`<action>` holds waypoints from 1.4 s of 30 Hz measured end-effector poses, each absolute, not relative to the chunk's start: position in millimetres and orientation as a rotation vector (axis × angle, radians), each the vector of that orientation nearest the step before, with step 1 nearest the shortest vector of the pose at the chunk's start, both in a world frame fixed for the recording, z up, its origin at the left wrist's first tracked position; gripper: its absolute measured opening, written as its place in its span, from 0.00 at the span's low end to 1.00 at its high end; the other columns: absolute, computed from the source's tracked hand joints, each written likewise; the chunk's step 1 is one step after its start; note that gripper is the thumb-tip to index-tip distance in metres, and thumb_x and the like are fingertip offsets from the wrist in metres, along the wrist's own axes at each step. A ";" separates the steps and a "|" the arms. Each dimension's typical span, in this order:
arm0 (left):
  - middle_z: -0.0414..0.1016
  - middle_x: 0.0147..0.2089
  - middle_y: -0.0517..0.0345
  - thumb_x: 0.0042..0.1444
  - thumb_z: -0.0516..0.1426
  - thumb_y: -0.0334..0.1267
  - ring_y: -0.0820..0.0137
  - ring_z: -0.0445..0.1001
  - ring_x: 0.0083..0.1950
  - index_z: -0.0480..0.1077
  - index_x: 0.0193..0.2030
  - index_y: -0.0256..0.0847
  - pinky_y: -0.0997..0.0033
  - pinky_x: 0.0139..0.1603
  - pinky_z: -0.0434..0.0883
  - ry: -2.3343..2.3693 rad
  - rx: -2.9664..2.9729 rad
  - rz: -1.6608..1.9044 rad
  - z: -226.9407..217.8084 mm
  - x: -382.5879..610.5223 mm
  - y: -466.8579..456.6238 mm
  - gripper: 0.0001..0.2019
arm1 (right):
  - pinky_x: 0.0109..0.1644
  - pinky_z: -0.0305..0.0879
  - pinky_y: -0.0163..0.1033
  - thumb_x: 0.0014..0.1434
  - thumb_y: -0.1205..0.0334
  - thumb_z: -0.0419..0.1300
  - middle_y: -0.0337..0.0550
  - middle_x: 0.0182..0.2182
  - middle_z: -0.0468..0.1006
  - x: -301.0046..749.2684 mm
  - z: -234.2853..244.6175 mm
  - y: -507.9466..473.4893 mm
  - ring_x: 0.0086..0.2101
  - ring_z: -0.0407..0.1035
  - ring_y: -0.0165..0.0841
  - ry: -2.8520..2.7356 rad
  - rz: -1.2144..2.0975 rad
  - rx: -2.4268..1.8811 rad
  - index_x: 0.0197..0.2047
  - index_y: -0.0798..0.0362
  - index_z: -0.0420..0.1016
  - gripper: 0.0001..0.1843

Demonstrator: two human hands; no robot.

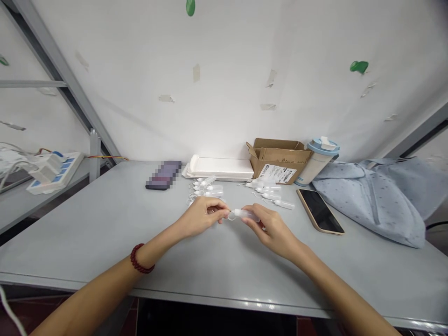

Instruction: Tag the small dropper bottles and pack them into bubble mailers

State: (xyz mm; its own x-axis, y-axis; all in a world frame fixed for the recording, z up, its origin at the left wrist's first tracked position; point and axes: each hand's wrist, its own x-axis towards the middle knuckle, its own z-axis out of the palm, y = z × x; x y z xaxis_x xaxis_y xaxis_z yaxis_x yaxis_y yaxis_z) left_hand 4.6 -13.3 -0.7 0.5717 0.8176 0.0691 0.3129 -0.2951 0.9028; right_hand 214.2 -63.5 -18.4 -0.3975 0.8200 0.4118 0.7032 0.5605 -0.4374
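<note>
gripping a translucent cylindrical bottle [240, 213], the right hand [272, 229] curls; the left hand [201, 217] pinches closed near its nozzle [233, 213].

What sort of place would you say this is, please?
Probably a workstation, judging by the grey table, the small translucent bottles on it and the open cardboard box at the back.

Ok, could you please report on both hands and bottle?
Right hand holding small clear bottle; left hand closed at its tip, hold unclear. More bottles lie beyond; nothing seems in the way.
</note>
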 end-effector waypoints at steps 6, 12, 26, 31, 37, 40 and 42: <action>0.73 0.27 0.57 0.53 0.55 0.38 0.73 0.71 0.28 0.72 0.29 0.36 0.74 0.32 0.67 0.920 1.831 0.615 -4.6 5.8 -15.9 0.09 | 0.29 0.61 0.34 0.65 0.61 0.46 0.43 0.30 0.70 210.9 -27.8 -63.0 0.26 0.65 0.30 -2.250 0.190 -1.128 0.47 0.54 0.64 0.11; 0.71 0.25 0.58 0.52 0.55 0.38 0.74 0.70 0.26 0.71 0.28 0.35 0.75 0.30 0.67 0.886 1.778 0.582 -8.6 6.4 -14.5 0.09 | 0.28 0.61 0.34 0.65 0.62 0.45 0.44 0.30 0.70 210.8 -31.1 -63.6 0.24 0.64 0.30 -2.273 0.142 -1.106 0.46 0.55 0.64 0.11; 0.73 0.27 0.57 0.52 0.56 0.40 0.75 0.70 0.25 0.72 0.29 0.34 0.75 0.29 0.67 0.846 1.750 0.551 -11.0 6.4 -15.1 0.10 | 0.29 0.61 0.34 0.65 0.62 0.45 0.44 0.30 0.69 209.2 -29.3 -64.9 0.26 0.65 0.31 -2.317 0.137 -1.088 0.47 0.54 0.64 0.11; 0.73 0.27 0.57 0.53 0.56 0.42 0.74 0.70 0.27 0.73 0.31 0.35 0.74 0.30 0.68 0.815 1.783 0.553 -5.2 5.3 -11.7 0.11 | 0.28 0.60 0.34 0.65 0.60 0.45 0.43 0.29 0.70 212.3 -24.6 -63.4 0.25 0.64 0.30 -2.310 0.144 -1.115 0.47 0.54 0.65 0.12; 0.72 0.25 0.58 0.53 0.56 0.40 0.74 0.70 0.27 0.74 0.31 0.35 0.75 0.31 0.67 0.810 1.819 0.572 -2.3 3.1 -8.4 0.10 | 0.28 0.60 0.34 0.65 0.59 0.46 0.43 0.29 0.71 215.2 -19.4 -62.8 0.25 0.65 0.30 -2.297 0.188 -1.168 0.47 0.54 0.66 0.13; 0.73 0.27 0.57 0.52 0.56 0.39 0.74 0.70 0.27 0.73 0.30 0.35 0.75 0.32 0.68 0.805 1.819 0.578 0.0 1.3 -6.7 0.09 | 0.27 0.59 0.34 0.65 0.59 0.47 0.43 0.29 0.71 216.8 -19.0 -61.3 0.25 0.65 0.30 -2.283 0.197 -1.172 0.47 0.55 0.67 0.13; 0.73 0.26 0.57 0.52 0.56 0.39 0.74 0.70 0.27 0.73 0.29 0.35 0.75 0.31 0.68 0.846 1.822 0.597 2.4 -1.8 -3.2 0.09 | 0.27 0.59 0.34 0.64 0.58 0.47 0.42 0.28 0.71 220.2 -18.7 -58.9 0.24 0.65 0.30 -2.268 0.160 -1.182 0.46 0.55 0.67 0.13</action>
